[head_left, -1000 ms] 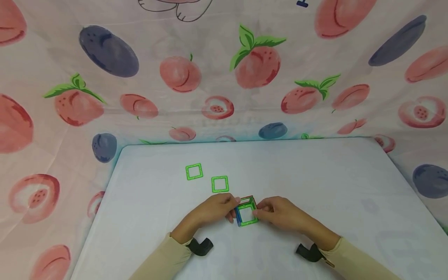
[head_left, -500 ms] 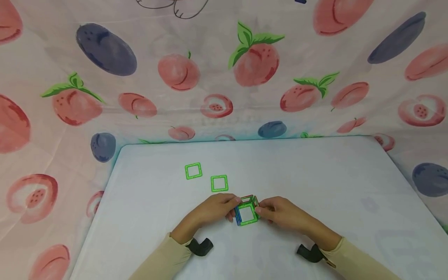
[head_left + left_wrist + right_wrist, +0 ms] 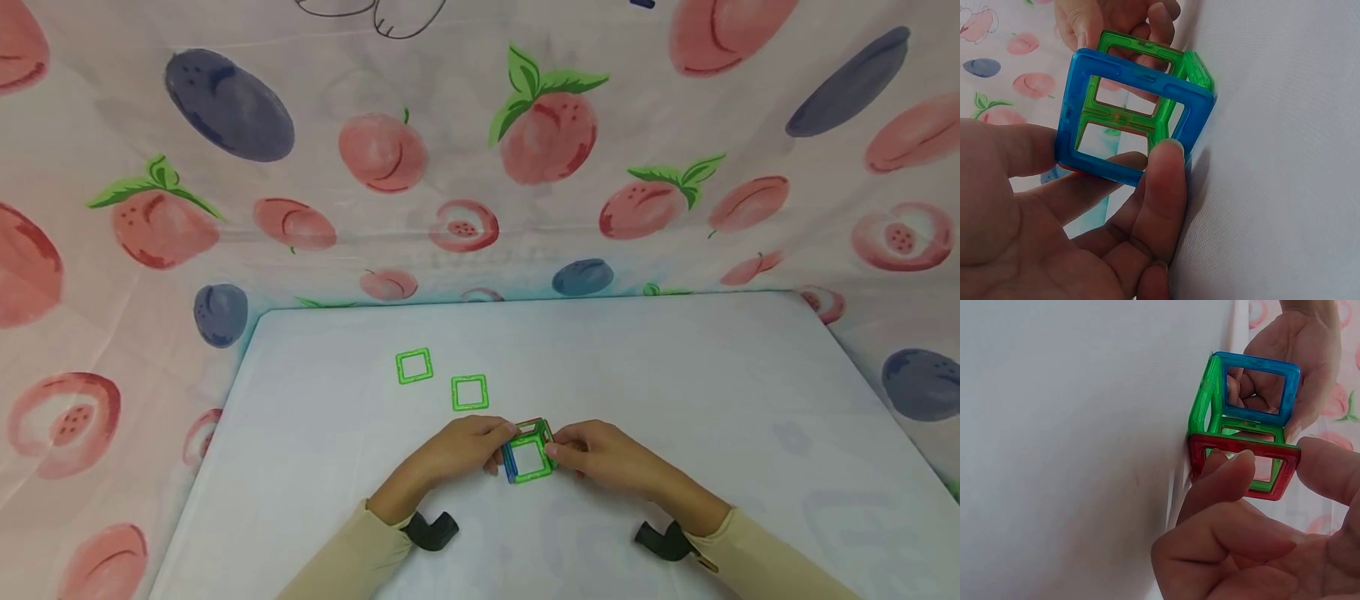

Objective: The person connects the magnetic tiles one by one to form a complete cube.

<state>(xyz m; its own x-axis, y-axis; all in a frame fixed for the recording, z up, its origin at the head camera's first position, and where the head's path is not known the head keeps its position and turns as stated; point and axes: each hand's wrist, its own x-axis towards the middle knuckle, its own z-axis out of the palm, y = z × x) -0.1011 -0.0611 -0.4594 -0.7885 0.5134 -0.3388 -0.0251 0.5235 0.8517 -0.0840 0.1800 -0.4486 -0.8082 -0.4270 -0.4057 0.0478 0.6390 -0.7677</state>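
Observation:
A small open cube of magnetic tiles (image 3: 533,477) stands between both hands at the front middle of the table. My left hand (image 3: 457,450) holds its left side, thumb and fingers at the edges of a blue tile (image 3: 1141,72). On the opposite side, my right hand (image 3: 603,454) grips the edges of a red tile (image 3: 1241,447). Green tiles (image 3: 1204,397) join the blue and red sides. Just beyond the left hand, a loose green square tile (image 3: 470,407) lies flat. Another green square tile (image 3: 416,379) lies farther back and to the left.
The white table (image 3: 712,375) runs back to a fruit-printed cloth (image 3: 465,167) that hangs behind and at both sides. Black curved pieces (image 3: 432,533) stick out at the cuffs of both beige sleeves (image 3: 352,546).
The right fingertips have shifted slightly to the right along with the cube's right side. Left hand and loose green tiles stay in place.

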